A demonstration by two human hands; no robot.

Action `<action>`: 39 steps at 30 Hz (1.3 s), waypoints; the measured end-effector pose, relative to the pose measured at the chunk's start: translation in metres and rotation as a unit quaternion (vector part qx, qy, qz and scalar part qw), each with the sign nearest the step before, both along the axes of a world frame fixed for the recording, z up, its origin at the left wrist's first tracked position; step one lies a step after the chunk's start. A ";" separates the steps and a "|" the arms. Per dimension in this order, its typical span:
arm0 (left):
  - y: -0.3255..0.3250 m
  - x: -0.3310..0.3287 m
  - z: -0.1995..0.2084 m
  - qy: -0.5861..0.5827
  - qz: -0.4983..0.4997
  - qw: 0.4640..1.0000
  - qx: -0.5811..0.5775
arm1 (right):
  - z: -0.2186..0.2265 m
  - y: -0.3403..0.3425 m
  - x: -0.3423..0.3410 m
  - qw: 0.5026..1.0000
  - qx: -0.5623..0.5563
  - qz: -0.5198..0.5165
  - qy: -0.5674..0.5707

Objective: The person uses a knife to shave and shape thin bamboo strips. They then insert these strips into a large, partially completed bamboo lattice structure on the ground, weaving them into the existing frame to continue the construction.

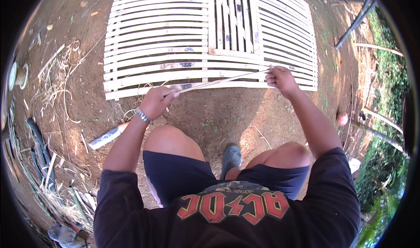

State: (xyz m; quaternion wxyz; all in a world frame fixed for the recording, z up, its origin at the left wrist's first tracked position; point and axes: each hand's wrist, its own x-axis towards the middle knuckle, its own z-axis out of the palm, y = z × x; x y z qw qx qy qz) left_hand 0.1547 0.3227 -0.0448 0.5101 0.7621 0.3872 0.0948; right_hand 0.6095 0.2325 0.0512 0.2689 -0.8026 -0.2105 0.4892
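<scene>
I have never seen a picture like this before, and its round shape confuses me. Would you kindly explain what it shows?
There is no machine: these are a person's bare hands, seen from above by a wide camera worn on the head, which makes straight edges look bent. The left hand and right hand hold a thin pale strip between them. Beyond lies a large slatted panel. On the soil, near the left forearm, is a flat tool with an orange-red end.

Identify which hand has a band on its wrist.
The left hand: a silver-coloured wristband circles its wrist. The right hand, also gripping the thin pale strip, has a bare wrist.
</scene>
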 end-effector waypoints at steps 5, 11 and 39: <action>0.053 0.087 0.019 0.041 -0.133 0.975 -0.175 | 0.012 -0.033 0.051 0.993 0.045 -0.087 -0.060; 0.096 0.165 -0.049 0.125 -0.042 0.982 -0.138 | -0.061 -0.028 0.104 0.989 0.091 -0.113 0.013; 0.104 0.254 -0.176 0.133 0.464 0.870 -0.105 | -0.256 0.062 0.172 0.979 0.071 -0.166 -0.100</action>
